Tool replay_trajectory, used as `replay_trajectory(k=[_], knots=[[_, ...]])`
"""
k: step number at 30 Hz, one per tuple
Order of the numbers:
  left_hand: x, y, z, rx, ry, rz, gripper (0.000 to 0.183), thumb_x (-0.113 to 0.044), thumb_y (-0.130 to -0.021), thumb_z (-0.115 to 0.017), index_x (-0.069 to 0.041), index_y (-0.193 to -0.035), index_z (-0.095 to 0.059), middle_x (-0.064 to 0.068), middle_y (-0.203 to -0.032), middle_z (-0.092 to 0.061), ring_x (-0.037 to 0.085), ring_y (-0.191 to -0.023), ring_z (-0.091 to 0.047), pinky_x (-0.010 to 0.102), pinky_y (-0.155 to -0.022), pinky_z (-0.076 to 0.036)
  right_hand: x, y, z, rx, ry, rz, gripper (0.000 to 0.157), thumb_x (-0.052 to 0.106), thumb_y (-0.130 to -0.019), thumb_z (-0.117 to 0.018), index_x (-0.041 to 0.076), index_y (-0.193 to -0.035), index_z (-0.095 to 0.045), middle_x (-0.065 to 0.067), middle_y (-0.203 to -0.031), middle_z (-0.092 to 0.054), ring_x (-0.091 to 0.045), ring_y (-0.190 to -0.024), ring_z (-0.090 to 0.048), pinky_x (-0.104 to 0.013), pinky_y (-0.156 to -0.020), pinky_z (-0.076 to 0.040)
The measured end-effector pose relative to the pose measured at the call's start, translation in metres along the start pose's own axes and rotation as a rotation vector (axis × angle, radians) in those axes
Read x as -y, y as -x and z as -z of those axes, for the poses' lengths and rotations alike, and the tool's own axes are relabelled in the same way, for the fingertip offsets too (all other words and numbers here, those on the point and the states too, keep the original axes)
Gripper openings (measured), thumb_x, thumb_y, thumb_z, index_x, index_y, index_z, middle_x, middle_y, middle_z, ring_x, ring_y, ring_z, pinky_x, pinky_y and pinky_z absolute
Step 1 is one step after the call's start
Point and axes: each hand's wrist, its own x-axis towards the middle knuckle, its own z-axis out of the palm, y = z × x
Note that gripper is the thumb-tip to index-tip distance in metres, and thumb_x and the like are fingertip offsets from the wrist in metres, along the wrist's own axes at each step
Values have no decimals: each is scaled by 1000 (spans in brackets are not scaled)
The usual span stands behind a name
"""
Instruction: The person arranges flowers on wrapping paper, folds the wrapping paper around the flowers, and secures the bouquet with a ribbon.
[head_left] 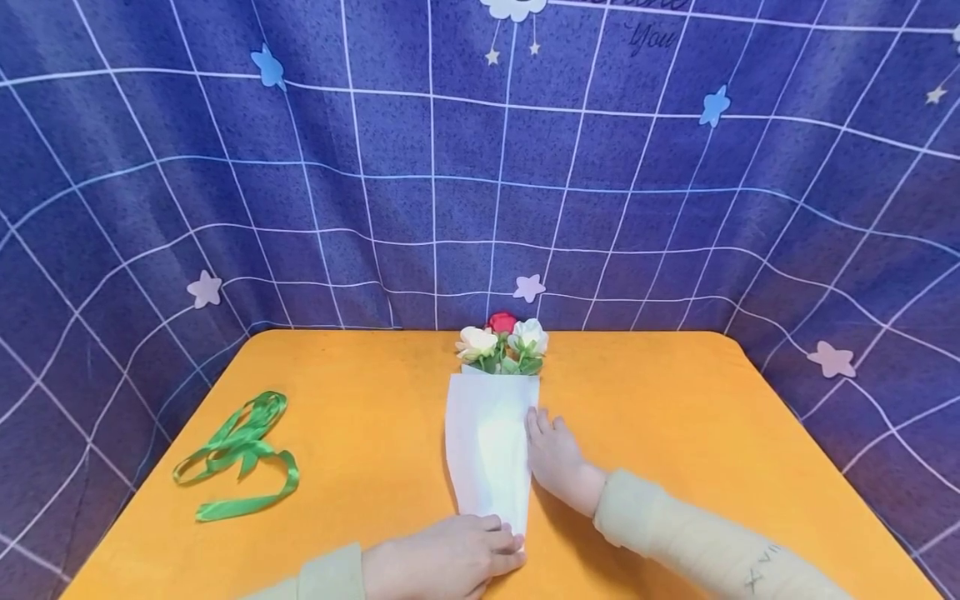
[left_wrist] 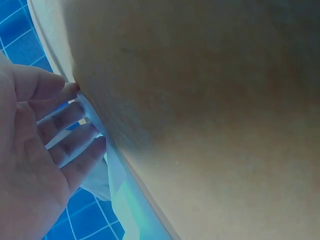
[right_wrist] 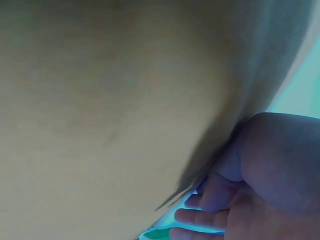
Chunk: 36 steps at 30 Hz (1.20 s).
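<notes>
Three artificial roses, a red rose [head_left: 502,323], a white rose [head_left: 529,337] and a cream rose [head_left: 477,342], show above a folded sheet of white paper [head_left: 491,442] that covers their stems. The bundle lies on the orange table, blooms pointing away from me. Across the narrow bottom end of the paper rests my left hand [head_left: 450,554]; its fairly straight fingers [left_wrist: 82,160] touch the paper in the left wrist view. My right hand [head_left: 558,458] lies along the right edge, its fingertips pressing on the paper. The right wrist view shows that hand [right_wrist: 270,185] only partly.
A loose green ribbon [head_left: 243,450] lies in loops on the left side of the orange table [head_left: 360,433]. Behind and beside the table hangs a blue curtain [head_left: 390,208] with a pale grid and stars.
</notes>
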Motion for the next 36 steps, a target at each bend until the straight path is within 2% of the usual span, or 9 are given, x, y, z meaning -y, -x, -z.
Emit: replay_trajectory(k=[5, 9, 13, 18, 21, 26, 33, 36], knots=[[1, 0, 3, 56, 52, 10, 36, -35, -97, -47, -21, -128, -58, -9, -127, -57, 6, -104, -53, 16, -84, -43, -3, -13, -6, 108, 30, -16, 39, 29, -98, -41, 14, -132, -56, -7, -146, -42, -25, -128, -43, -38, -95, -43], [1, 0, 3, 107, 108, 26, 43, -43, -100, -37, -21, -132, -55, -9, -131, -55, 6, -113, -51, 18, -92, -43, -5, -21, -10, 139, 41, -38, 38, 27, -99, -40, 15, -131, -57, -9, -145, -42, -27, -127, -43, -39, -95, -43], [2, 2, 3, 148, 141, 40, 48, -48, -100, -33, -21, -135, -52, -10, -133, -53, 5, -117, -49, 18, -96, -41, -7, -33, -10, 196, 35, -60, 38, 24, -100, -39, 14, -131, -57, -11, -145, -42, -29, -128, -42, -40, -96, -42], [4, 2, 3, 151, 161, 43, 47, -48, -100, -34, -21, -135, -52, -10, -134, -52, 4, -116, -48, 18, -96, -40, -14, -50, -14, 301, -15, -88, 39, 21, -101, -34, 15, -136, -53, -12, -149, -37, -31, -132, -39, -42, -100, -40], [4, 2, 2, 135, 147, 39, 47, -47, -100, -34, -21, -134, -53, -10, -133, -52, 5, -115, -49, 17, -95, -40, -19, -57, -17, 339, -32, -78, 39, 19, -102, -34, 15, -136, -52, -12, -149, -36, -32, -133, -38, -44, -100, -41], [2, 1, 1, 89, 108, 27, 43, -44, -100, -38, -21, -131, -55, -9, -130, -55, 6, -112, -51, 17, -93, -41, -25, -59, -21, 345, -77, -57, 38, 20, -101, -36, 13, -135, -53, -13, -149, -37, -33, -133, -38, -45, -100, -41], [1, 2, 2, 36, 68, 22, 36, -36, -98, -45, -20, -128, -59, -7, -128, -57, 8, -107, -53, 18, -87, -44, -29, -58, -25, 258, -186, -112, 40, 20, -100, -36, 5, -134, -52, -13, -147, -38, -31, -129, -41, -45, -94, -43], [0, 1, 2, 25, 56, 19, 35, -34, -97, -48, -21, -127, -59, -8, -128, -57, 8, -106, -53, 18, -86, -44, -31, -58, -29, 250, -204, -130, 40, 20, -100, -36, 4, -134, -52, -14, -147, -39, -32, -129, -41, -45, -94, -43]])
